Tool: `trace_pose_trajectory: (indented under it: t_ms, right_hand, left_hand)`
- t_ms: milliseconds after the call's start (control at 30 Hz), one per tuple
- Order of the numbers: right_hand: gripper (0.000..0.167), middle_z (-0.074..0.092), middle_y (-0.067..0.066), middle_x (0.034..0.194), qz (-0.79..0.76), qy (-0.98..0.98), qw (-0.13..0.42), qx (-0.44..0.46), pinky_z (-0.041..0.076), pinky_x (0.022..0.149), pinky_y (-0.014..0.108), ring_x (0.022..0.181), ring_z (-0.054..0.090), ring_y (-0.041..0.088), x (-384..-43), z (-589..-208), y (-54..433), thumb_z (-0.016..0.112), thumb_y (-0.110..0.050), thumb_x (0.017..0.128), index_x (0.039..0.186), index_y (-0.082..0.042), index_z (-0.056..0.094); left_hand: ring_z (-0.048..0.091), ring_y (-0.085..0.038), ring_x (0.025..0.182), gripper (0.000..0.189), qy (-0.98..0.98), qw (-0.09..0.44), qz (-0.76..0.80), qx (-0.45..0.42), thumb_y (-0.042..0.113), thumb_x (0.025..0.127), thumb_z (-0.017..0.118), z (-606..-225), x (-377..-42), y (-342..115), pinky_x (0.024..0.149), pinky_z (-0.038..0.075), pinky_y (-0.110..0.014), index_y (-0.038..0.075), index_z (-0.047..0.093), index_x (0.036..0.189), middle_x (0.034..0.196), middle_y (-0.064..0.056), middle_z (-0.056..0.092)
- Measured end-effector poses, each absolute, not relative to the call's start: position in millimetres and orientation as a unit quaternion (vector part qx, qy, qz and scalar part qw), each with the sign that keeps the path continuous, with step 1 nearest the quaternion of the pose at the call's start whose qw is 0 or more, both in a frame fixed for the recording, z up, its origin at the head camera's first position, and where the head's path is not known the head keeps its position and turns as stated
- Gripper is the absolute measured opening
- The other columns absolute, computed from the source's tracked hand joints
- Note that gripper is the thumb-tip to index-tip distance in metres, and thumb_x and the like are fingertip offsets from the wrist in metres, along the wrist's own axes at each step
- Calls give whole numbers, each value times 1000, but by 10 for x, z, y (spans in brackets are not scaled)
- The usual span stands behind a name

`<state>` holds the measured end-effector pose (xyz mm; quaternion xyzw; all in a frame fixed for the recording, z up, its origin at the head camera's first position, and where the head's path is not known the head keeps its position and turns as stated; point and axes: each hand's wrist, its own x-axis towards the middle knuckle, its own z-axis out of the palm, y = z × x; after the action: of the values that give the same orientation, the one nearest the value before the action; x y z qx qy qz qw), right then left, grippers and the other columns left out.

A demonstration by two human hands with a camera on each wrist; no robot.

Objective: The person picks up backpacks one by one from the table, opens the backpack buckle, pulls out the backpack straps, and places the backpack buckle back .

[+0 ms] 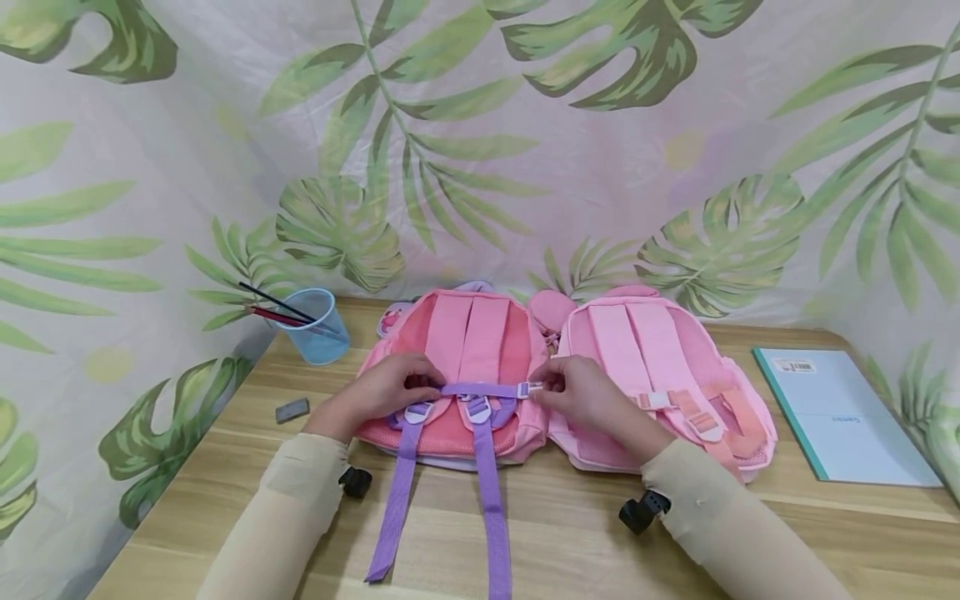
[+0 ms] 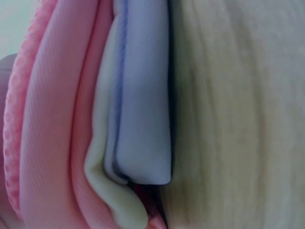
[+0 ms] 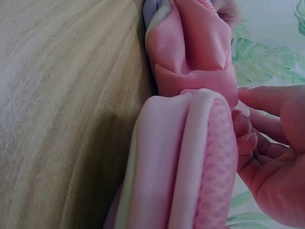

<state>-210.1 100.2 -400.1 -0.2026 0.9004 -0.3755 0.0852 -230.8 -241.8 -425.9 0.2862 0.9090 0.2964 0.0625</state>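
Observation:
A pink backpack (image 1: pixel 517 333) with purple straps lies on its front on the wooden table, its shoulder straps facing up. Across it runs a purple chest strap (image 1: pixel 480 389) with a white buckle (image 1: pixel 527 389) near its right end. My left hand (image 1: pixel 390 385) pinches the strap's left part. With thumb and fingertips my right hand (image 1: pixel 581 396) holds the strap at the buckle end; in the right wrist view that hand (image 3: pixel 276 148) is beside the bag's edge, its grip partly hidden. The left wrist view shows mainly the bag's layered side (image 2: pixel 57 119).
A second, lighter pink backpack (image 1: pixel 622 333) with peach straps lies against the first on the right. A blue mesh pen cup (image 1: pixel 318 333) with pencils and a grey eraser (image 1: pixel 292 410) are on the left. A light blue notebook (image 1: pixel 847 417) lies far right.

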Motion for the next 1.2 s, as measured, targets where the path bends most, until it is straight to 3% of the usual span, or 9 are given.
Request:
trace_pose_trajectory:
  t_ms: [567, 833, 1200]
  right_hand:
    - [14, 69, 3, 90, -341, 912, 71, -217, 51, 74, 28, 82, 60, 13, -2077, -3999, 1026, 79, -12, 97, 109, -6, 80]
    - [18, 69, 4, 93, -336, 910, 74, -230, 53, 74, 28, 84, 61, 14, -2050, -3955, 1082, 79, -13, 97, 113, -4, 78]
    - [17, 74, 5, 97, -341, 901, 5, -268, 57, 79, 32, 87, 66, 14, -1995, -3886, 1298, 77, -13, 98, 113, -3, 78]
  left_hand:
    - [66, -13, 99, 11, 916, 58, 297, 263, 16, 98, 81, -4240, -2278, -2318, 94, 56, -37, 15, 81, 109, 106, 2, 74]
    - [63, -15, 96, 16, 925, 74, 297, 226, 20, 100, 80, -4101, -2247, -2222, 92, 55, -36, 15, 78, 114, 104, 2, 74]
    - [68, -16, 98, 20, 910, 32, 319, 263, 21, 101, 77, -3877, -2225, -1973, 93, 59, -43, 8, 77, 116, 104, -1, 76]
